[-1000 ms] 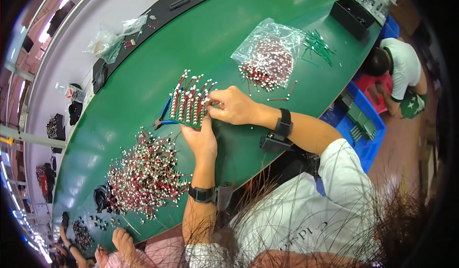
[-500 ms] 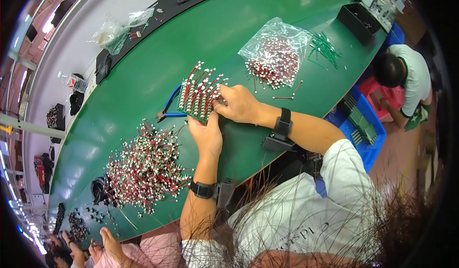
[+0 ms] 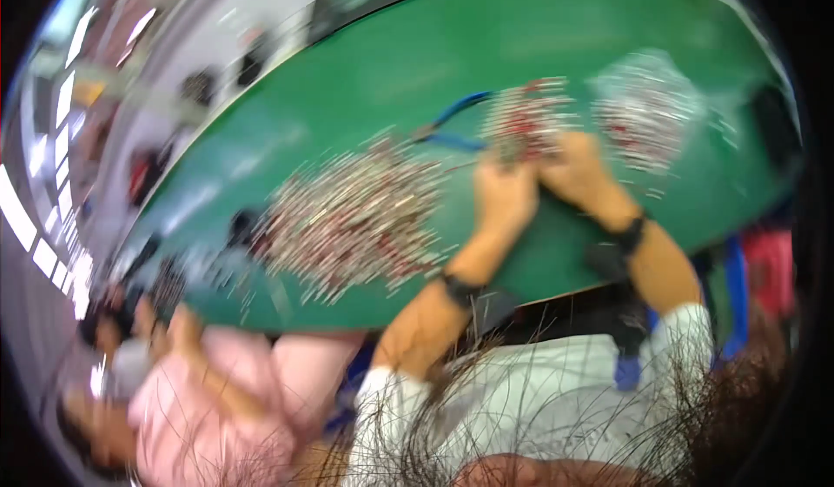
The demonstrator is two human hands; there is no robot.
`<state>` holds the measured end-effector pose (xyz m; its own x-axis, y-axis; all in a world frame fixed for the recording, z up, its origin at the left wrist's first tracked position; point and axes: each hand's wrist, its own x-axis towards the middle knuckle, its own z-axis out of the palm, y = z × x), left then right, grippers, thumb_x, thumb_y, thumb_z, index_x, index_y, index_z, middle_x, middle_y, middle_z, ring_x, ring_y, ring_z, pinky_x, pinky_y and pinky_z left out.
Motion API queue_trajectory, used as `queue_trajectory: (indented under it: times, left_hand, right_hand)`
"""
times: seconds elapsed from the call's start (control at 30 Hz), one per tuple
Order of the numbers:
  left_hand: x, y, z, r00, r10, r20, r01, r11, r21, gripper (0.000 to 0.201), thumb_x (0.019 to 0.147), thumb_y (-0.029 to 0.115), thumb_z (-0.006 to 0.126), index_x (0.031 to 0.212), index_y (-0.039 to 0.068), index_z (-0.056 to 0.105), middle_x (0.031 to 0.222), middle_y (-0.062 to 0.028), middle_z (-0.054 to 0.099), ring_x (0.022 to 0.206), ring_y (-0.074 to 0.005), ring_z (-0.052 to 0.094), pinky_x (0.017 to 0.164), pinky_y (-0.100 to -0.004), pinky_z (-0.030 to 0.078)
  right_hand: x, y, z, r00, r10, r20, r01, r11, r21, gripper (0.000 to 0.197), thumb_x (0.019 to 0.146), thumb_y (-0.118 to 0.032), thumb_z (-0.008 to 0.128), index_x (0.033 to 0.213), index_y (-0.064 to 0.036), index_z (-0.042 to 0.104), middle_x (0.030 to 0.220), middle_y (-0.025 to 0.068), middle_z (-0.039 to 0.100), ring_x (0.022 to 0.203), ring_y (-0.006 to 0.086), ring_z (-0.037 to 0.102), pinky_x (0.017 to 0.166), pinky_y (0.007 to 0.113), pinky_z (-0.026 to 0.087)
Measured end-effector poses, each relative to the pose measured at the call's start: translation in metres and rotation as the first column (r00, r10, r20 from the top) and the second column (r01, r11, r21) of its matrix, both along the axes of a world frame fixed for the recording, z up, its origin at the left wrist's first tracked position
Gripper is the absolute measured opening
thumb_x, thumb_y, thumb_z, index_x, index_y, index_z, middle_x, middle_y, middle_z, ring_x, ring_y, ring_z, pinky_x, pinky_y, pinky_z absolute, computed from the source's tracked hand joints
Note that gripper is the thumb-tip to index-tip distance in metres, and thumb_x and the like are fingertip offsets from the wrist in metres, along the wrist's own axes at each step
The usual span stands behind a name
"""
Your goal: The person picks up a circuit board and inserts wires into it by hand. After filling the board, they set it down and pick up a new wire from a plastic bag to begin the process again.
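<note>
The whole view is smeared by motion. My left hand (image 3: 506, 193) is closed on the near edge of a green circuit board panel (image 3: 511, 150). Rows of red wires with white connectors (image 3: 532, 109) stand up from the panel. Against its near right side, my right hand (image 3: 578, 170) has its fingers curled together; what they pinch is lost in the blur. Just left of the panel lies a pair of cutting pliers with blue handles (image 3: 463, 105), its jaws toward the left.
A large heap of red and white connector wires (image 3: 356, 218) covers the table (image 3: 556, 31) to the left. Right of my hands, a clear plastic bag (image 3: 665, 79) lies with more wires. A black box (image 3: 773, 126) stands far right. A person in pink (image 3: 208, 400) works at the left.
The view has swung, so the table and my hands appear farther right, with more of the co-worker in pink showing. Both hands stay together at the panel.
</note>
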<state>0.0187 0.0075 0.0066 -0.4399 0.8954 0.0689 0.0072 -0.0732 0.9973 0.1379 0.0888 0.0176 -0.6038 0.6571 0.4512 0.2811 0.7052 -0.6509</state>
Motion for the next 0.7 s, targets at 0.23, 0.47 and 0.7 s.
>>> queue_trajectory:
  times: [0.23,0.47,0.7]
  left_hand:
    - [-0.005,-0.007,-0.011,0.982,0.044,0.182,-0.099,0.947,0.306,0.042,0.079,-0.004,0.048,0.121,-0.006,0.05,0.105,-0.015,0.064,0.097,-0.0191,0.06,0.088,-0.0328,0.047]
    - [-0.006,-0.008,-0.002,0.986,0.151,-0.069,-0.128,0.954,0.271,0.041,0.08,-0.004,0.05,0.12,-0.003,0.052,0.093,-0.0231,0.066,0.084,-0.0304,0.067,0.077,-0.0352,0.05]
    - [-0.009,-0.013,-0.003,0.985,0.132,-0.114,-0.105,0.97,0.217,0.043,0.079,-0.004,0.05,0.122,-0.002,0.053,0.089,-0.0241,0.066,0.079,-0.0318,0.067,0.073,-0.0369,0.051]
  right_hand:
    - [-0.013,-0.013,-0.008,0.998,-0.059,0.031,0.06,0.998,-0.026,0.015,0.082,-0.007,0.065,0.094,0.002,0.064,0.074,0.0184,0.065,0.059,0.0274,0.061,0.057,0.036,0.047]
    - [-0.008,-0.004,-0.016,0.999,-0.051,-0.011,0.051,0.998,-0.028,0.014,0.082,-0.002,0.062,0.095,0.0029,0.064,0.074,0.0144,0.066,0.059,0.0214,0.061,0.057,0.034,0.047]
    - [-0.014,-0.002,-0.021,1.0,-0.011,-0.012,0.01,0.998,-0.058,0.015,0.081,0.001,0.061,0.095,0.0006,0.066,0.078,0.0161,0.067,0.063,0.0264,0.061,0.059,0.036,0.046]
